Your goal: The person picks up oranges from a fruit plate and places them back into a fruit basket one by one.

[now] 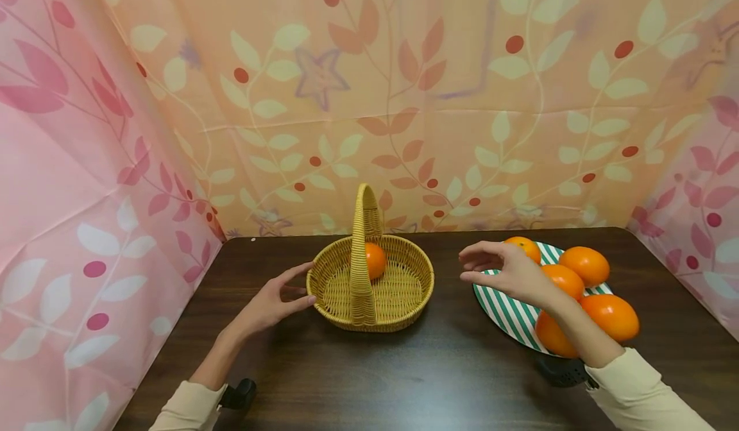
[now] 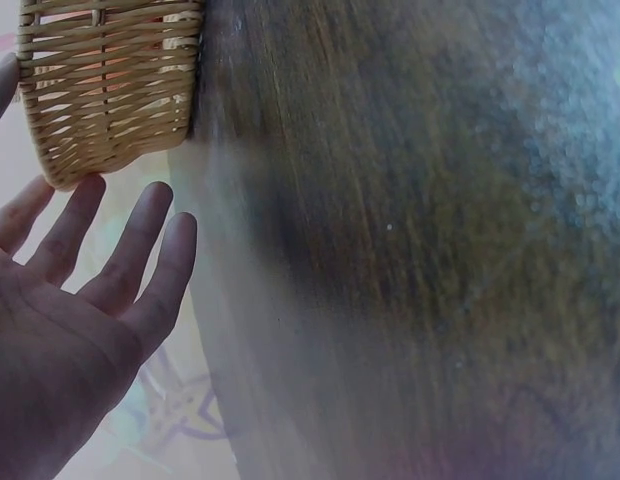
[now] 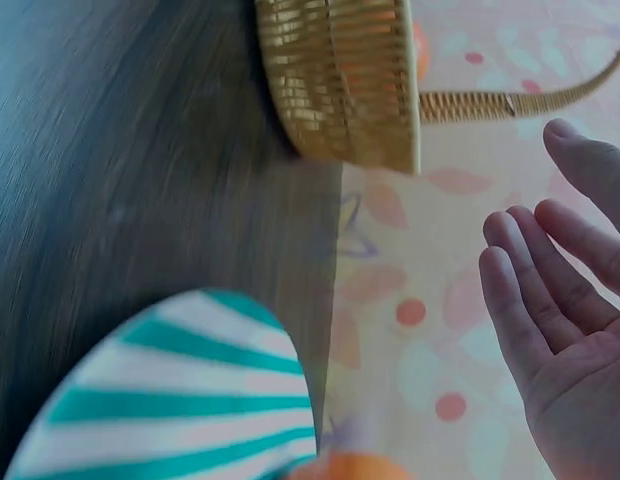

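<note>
A yellow wicker basket [image 1: 404, 317] with a tall handle stands mid-table, one orange fruit [image 1: 376, 261] inside it. At its left rim is the left hand [image 1: 264, 306], thumb and fingertips touching or very near the rim; in the left wrist view that hand [image 2: 75, 300] has its fingers extended beside the basket [image 2: 110, 95]. The right hand [image 1: 514, 273] hovers over the left part of a green-and-white striped plate [image 1: 502, 312], fingers relaxed and holding nothing. In the right wrist view the empty right hand [image 3: 560, 300] is near the basket [image 3: 340, 90] and plate [image 3: 180, 400].
Several orange fruits [image 1: 610, 317] lie on the plate at the right, some partly behind the right hand and forearm. The dark wooden table [image 1: 369, 380] ends at a patterned cloth backdrop [image 1: 358, 129], with pink cloth [image 1: 63, 226] along the left side.
</note>
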Demonstrator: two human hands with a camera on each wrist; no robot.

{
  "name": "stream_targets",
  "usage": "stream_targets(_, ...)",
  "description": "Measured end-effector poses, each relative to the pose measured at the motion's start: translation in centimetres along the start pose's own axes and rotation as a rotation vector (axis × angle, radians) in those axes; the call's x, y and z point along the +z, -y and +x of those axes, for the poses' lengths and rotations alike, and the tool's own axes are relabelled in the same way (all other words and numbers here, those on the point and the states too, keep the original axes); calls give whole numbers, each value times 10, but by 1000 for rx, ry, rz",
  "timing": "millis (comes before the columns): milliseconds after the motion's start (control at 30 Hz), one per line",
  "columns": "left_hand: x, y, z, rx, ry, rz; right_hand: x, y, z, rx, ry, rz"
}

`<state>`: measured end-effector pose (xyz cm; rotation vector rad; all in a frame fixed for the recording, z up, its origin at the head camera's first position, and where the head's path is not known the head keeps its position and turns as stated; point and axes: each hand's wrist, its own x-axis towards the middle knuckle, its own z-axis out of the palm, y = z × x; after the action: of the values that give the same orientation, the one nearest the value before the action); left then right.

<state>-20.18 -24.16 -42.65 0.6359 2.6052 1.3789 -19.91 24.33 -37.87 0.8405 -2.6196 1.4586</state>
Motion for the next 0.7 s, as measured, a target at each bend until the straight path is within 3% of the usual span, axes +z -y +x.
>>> stream_targets(700, 0, -1, -1, 1, 5, -29, -61, -6, -67, 37, -49, -86)
